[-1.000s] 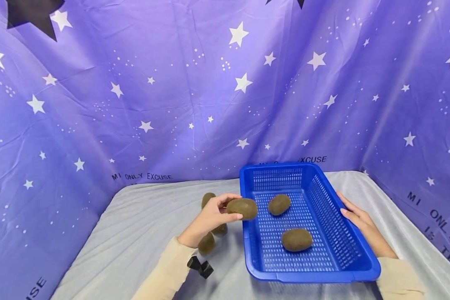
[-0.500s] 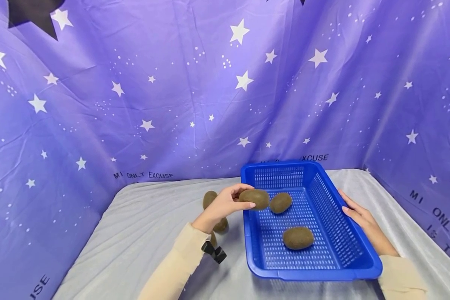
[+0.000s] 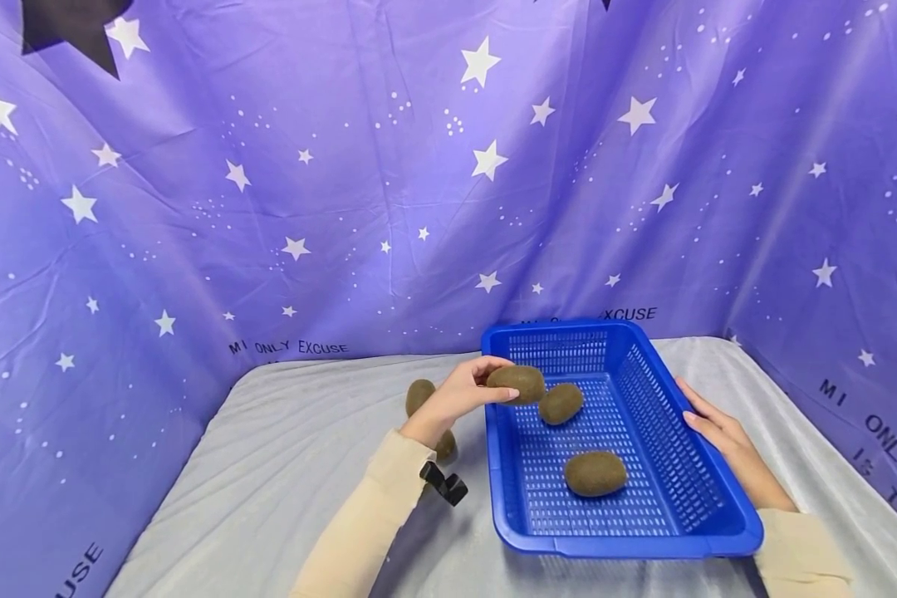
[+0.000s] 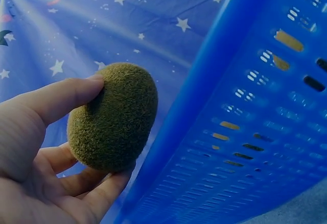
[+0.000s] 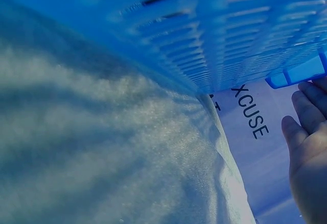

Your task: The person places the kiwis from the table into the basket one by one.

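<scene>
In the head view my left hand [image 3: 463, 392] holds a brown fuzzy kiwi [image 3: 522, 384] over the left rim of a blue perforated basket [image 3: 493, 498]. The left wrist view shows the thumb on one side of that kiwi [image 4: 120, 117] and the fingers on the other, beside the basket wall [image 4: 204, 66]. Two more kiwis lie apart on the basket floor, one farther back [image 3: 561, 404] and one nearer [image 3: 595, 474]. My right hand [image 3: 736, 444] rests with extended fingers against the basket's right rim; the right wrist view shows fingertips [image 5: 292, 127] near the rim's underside.
Left of the basket, partly behind my left hand and wrist, kiwis [image 3: 419, 395] lie on the pale grey cloth [image 3: 269, 465]. A black strap piece [image 3: 444, 483] sits at my left cuff. A purple star-printed curtain [image 3: 359, 166] closes off the back and sides.
My left hand has carried its kiwi right and away from me, from the basket's left edge to over its inside. The right hand and the two kiwis in the basket have stayed put.
</scene>
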Demonstrator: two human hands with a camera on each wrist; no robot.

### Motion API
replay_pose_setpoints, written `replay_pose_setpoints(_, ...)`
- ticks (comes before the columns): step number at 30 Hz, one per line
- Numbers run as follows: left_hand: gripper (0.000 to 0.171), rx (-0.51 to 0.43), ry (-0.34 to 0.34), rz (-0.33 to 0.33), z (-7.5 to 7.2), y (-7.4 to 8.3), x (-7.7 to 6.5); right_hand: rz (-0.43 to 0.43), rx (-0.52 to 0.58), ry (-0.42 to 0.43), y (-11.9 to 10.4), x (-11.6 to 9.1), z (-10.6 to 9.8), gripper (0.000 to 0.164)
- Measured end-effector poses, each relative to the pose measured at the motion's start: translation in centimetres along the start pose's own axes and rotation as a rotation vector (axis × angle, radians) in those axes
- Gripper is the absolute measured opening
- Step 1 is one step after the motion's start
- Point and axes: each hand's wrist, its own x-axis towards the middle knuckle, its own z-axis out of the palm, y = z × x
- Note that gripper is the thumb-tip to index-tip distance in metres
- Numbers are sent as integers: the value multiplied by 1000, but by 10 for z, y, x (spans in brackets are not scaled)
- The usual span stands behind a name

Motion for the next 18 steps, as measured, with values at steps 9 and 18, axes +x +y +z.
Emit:
replay_pose_setpoints(9,44,11,14,25,4,-2,5,-3,18,-9,1,0,0,52)
replay_pose_setpoints(18,47,5,-15,24,5,-6,5,27,-7,17,1,0,0,52)
